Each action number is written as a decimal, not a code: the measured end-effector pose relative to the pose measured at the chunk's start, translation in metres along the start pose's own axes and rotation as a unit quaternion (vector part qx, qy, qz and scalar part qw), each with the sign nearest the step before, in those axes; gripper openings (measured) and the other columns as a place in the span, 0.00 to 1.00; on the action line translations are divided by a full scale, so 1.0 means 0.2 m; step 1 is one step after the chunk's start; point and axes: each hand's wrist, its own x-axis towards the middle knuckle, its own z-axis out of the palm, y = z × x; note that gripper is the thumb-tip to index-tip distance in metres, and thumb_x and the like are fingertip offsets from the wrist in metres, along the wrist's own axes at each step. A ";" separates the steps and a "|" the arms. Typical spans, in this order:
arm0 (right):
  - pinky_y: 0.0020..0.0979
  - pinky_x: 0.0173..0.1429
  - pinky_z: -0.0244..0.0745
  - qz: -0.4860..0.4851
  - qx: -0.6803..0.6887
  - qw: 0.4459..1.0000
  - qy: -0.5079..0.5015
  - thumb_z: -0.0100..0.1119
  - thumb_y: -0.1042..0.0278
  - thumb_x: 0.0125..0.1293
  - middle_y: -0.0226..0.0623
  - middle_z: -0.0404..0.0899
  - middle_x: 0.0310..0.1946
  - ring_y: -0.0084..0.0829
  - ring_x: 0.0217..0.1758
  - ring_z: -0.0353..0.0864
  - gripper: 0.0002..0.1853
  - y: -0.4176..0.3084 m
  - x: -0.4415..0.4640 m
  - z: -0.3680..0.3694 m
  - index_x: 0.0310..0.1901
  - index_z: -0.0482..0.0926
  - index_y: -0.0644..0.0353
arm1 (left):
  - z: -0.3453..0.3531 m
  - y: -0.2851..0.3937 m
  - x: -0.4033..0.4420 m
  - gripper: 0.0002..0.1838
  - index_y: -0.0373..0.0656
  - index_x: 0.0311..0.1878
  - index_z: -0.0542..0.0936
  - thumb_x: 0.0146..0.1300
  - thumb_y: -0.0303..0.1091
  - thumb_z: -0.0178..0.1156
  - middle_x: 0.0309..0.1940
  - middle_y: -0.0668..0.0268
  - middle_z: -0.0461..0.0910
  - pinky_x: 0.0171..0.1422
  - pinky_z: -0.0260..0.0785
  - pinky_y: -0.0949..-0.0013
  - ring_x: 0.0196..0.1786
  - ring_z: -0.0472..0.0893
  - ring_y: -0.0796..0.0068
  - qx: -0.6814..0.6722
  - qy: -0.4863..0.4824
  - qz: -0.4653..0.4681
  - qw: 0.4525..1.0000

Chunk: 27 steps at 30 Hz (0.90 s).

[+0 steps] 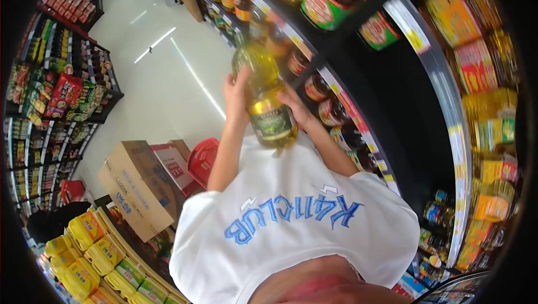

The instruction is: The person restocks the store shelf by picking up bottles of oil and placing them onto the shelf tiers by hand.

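A large clear bottle of yellow oil (260, 71) with a dark green label is held between both my hands, in front of my white shirt. My left hand (237, 92) wraps round its left side. On the other side, my right hand (294, 105) grips the bottle near the top of the label. The bottle is slightly tilted, with its narrow end pointing away from me, and it is a little blurred.
Shelves of jars (330, 1) and oil bottles (490, 124) rise on the right. Cardboard boxes (134, 186) and a red basket (203, 161) stand at the lower left. Yellow jugs (84, 276) fill a stand nearby. Stocked shelves (84, 74) line the far left.
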 end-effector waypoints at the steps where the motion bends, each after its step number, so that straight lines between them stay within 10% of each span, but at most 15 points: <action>1: 0.33 0.79 0.53 0.038 0.004 0.999 0.028 0.60 0.52 0.73 0.39 0.66 0.72 0.31 0.76 0.61 0.39 0.08 0.05 -0.02 0.77 0.56 0.63 | -0.02 0.02 0.03 0.37 0.32 0.64 0.65 0.65 0.48 0.70 0.54 0.54 0.78 0.53 0.76 0.63 0.52 0.81 0.64 0.002 0.006 0.014 1.000; 7: 0.32 0.75 0.58 0.047 0.051 0.998 0.004 0.61 0.51 0.70 0.37 0.70 0.67 0.30 0.71 0.66 0.38 0.14 0.46 0.10 0.74 0.60 0.63 | -0.14 0.23 0.34 0.38 0.31 0.65 0.65 0.65 0.50 0.69 0.53 0.53 0.76 0.55 0.74 0.62 0.53 0.78 0.64 0.087 0.059 -0.011 0.994; 17: 0.35 0.75 0.61 -0.154 0.031 0.987 -0.038 0.72 0.48 0.61 0.39 0.70 0.66 0.31 0.70 0.68 0.49 -0.16 1.82 0.32 0.75 0.57 0.66 | -0.14 1.00 1.43 0.31 0.33 0.60 0.68 0.68 0.49 0.66 0.51 0.54 0.76 0.59 0.71 0.62 0.54 0.76 0.66 0.191 -0.054 0.209 0.958; 27: 0.36 0.76 0.60 -0.205 -0.047 0.972 -0.107 0.81 0.49 0.53 0.39 0.65 0.70 0.31 0.73 0.64 0.58 -0.46 2.86 0.62 0.76 0.54 0.67 | -0.27 1.70 2.21 0.50 0.35 0.66 0.61 0.45 0.39 0.84 0.58 0.56 0.73 0.68 0.70 0.60 0.61 0.76 0.64 0.087 -0.157 0.338 0.924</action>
